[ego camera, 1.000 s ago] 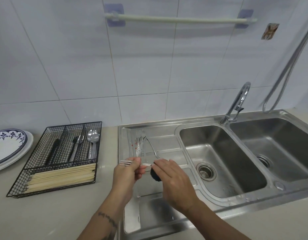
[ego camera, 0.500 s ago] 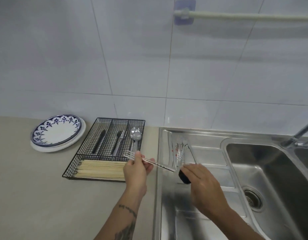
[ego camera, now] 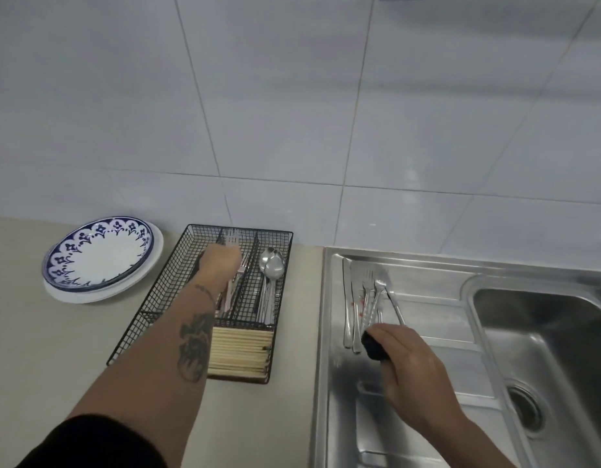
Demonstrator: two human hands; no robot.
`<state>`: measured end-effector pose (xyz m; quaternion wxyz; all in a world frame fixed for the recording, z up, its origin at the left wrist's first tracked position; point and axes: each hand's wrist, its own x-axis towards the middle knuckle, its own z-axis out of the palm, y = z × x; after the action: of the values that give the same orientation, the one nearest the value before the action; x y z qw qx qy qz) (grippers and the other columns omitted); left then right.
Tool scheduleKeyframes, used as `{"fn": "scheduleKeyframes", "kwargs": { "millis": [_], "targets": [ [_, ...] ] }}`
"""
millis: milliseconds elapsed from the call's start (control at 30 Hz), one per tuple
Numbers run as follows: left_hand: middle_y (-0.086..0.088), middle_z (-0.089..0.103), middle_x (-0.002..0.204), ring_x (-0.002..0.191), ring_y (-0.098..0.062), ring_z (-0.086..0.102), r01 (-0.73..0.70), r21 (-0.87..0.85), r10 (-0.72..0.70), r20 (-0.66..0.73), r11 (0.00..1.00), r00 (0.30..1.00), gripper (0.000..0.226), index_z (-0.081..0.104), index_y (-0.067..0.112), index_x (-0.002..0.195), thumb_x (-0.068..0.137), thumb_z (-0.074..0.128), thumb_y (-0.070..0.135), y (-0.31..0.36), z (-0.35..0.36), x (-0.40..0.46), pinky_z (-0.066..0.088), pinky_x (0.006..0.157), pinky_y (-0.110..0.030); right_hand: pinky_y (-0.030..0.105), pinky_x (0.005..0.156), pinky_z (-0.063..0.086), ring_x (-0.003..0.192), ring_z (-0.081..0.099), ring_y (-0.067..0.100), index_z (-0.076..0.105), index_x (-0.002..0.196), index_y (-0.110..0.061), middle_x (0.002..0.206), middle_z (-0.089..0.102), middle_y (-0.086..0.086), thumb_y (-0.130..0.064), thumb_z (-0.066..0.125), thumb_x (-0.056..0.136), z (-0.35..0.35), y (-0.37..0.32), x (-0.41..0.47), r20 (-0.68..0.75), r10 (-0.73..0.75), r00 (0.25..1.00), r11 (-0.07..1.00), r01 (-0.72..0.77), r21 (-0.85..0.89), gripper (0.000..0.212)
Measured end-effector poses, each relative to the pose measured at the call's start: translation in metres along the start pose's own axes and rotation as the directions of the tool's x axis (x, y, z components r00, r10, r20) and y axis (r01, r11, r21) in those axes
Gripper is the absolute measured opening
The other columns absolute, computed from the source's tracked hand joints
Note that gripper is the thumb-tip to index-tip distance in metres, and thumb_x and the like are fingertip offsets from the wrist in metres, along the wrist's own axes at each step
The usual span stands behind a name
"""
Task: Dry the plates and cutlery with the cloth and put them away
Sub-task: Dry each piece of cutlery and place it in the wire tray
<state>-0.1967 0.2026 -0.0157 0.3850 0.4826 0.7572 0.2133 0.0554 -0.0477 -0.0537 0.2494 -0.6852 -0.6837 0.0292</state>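
Note:
My left hand (ego camera: 221,265) is stretched over the black wire cutlery tray (ego camera: 177,285) and grips a fork (ego camera: 232,238) whose tines stick out past the fingers, above the tray's middle compartment. My right hand (ego camera: 407,363) hovers over the steel draining board (ego camera: 427,332) and holds a small dark cloth (ego camera: 373,346) bunched in its fingers. Just beyond the cloth lie several wet knives and forks (ego camera: 366,298). Two spoons (ego camera: 272,265) lie in the tray's right compartment. A blue-patterned plate (ego camera: 96,255) sits stacked on a white plate at the left.
Bamboo chopsticks (ego camera: 240,349) fill the tray's front section. The sink basin (ego camera: 545,349) with its drain (ego camera: 525,407) lies to the right. A beige counter (ego camera: 56,349) runs left of the sink. A tiled wall stands behind everything.
My left hand has carried the fork from the draining board leftward to above the tray. My right hand stayed over the draining board with the cloth. The view swung left.

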Motion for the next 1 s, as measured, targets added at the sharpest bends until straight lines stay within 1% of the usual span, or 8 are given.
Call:
{"fn": "scheduleKeyframes", "kwargs": {
  "millis": [100,233,333,433,567,733,900,1000],
  "targets": [
    [-0.015,0.066,0.095,0.071,-0.021,0.056,-0.047,0.148,0.048,-0.008,0.988,0.999,0.032,0.063,-0.005,0.106,0.096,0.06,0.025,-0.006,0.011,0.004,0.042,0.059,-0.029,0.024,0.091,0.047,0.104,0.058,0.015,0.067,0.116,-0.015,0.113,0.066,-0.005,0.006,0.065,0.065,0.002,0.007,0.006,0.0,0.031,1.0,1.0,-0.031,-0.001,0.055],
    [-0.003,0.055,0.075,0.062,-0.013,0.048,-0.101,0.208,0.103,-0.001,0.973,0.995,0.013,0.062,0.005,0.1,0.098,0.057,0.017,-0.013,0.017,-0.005,0.036,0.05,-0.023,0.025,0.092,0.044,0.106,0.059,0.017,0.066,0.119,-0.015,0.115,0.066,-0.003,0.009,0.065,0.067,-0.002,0.016,0.008,0.003,0.113,0.994,0.993,-0.113,0.024,0.057],
    [-0.007,0.065,0.099,0.069,-0.01,0.054,-0.196,0.211,0.218,-0.086,0.958,0.972,0.032,0.063,0.008,0.12,0.089,0.056,0.004,-0.014,0.02,-0.019,0.042,0.053,-0.023,0.026,0.092,0.043,0.108,0.058,0.017,0.065,0.121,-0.016,0.117,0.065,-0.003,0.011,0.067,0.069,-0.005,0.024,0.007,0.01,0.199,0.98,0.979,-0.199,0.047,0.058],
    [0.0,0.064,0.106,0.072,-0.013,0.061,-0.352,0.093,0.362,-0.144,0.931,0.921,0.032,0.064,0.015,0.12,0.091,0.055,0.003,-0.007,0.035,-0.039,0.052,0.058,-0.027,0.027,0.093,0.045,0.108,0.058,0.017,0.065,0.121,-0.019,0.117,0.065,-0.005,0.011,0.063,0.071,-0.005,0.035,0.002,0.002,0.268,0.963,0.962,-0.268,0.056,0.058],
    [0.004,0.063,0.109,0.082,-0.011,0.065,-0.501,-0.01,0.501,0.077,0.865,0.862,0.019,0.066,0.023,0.113,0.097,0.056,0.017,0.003,0.092,-0.078,0.059,0.072,-0.028,0.02,0.094,0.04,0.109,0.056,0.014,0.064,0.122,-0.02,0.118,0.064,-0.009,0.009,0.061,0.074,-0.006,0.043,0.0,-0.001,0.334,0.942,0.94,-0.333,0.079,0.056],
    [0.007,0.059,0.116,0.099,-0.011,0.061,-0.534,0.055,0.486,0.346,0.843,0.803,0.023,0.067,0.023,0.117,0.095,0.062,0.027,0.013,0.18,-0.124,0.053,0.096,-0.034,0.024,0.093,0.043,0.109,0.057,0.016,0.065,0.121,-0.017,0.118,0.064,-0.004,0.011,0.065,0.069,-0.008,0.054,-0.008,-0.055,0.298,0.953,0.953,-0.293,0.078,0.059],
    [0.006,0.06,0.1,0.088,-0.015,0.062,-0.518,0.239,0.455,0.273,0.821,0.848,0.007,0.063,0.028,0.094,0.089,0.061,0.032,0.01,0.218,-0.132,0.057,0.084,-0.04,0.036,0.096,0.048,0.106,0.058,0.023,0.068,0.115,-0.012,0.114,0.065,0.001,-0.003,0.049,0.074,-0.007,0.077,-0.017,-0.153,0.187,0.97,0.982,-0.191,-0.011,0.046],
    [0.002,0.056,0.108,0.096,-0.019,0.059,-0.532,0.347,0.48,0.23,0.772,0.846,0.016,0.063,0.02,0.103,0.092,0.058,0.03,0.011,0.224,-0.135,0.053,0.088,-0.037,0.038,0.103,0.041,0.112,0.052,0.026,0.069,0.114,-0.014,0.118,0.062,0.002,-0.008,0.045,0.074,-0.008,0.089,-0.025,-0.123,0.219,0.968,0.972,-0.228,-0.063,0.046]
  ]
}}
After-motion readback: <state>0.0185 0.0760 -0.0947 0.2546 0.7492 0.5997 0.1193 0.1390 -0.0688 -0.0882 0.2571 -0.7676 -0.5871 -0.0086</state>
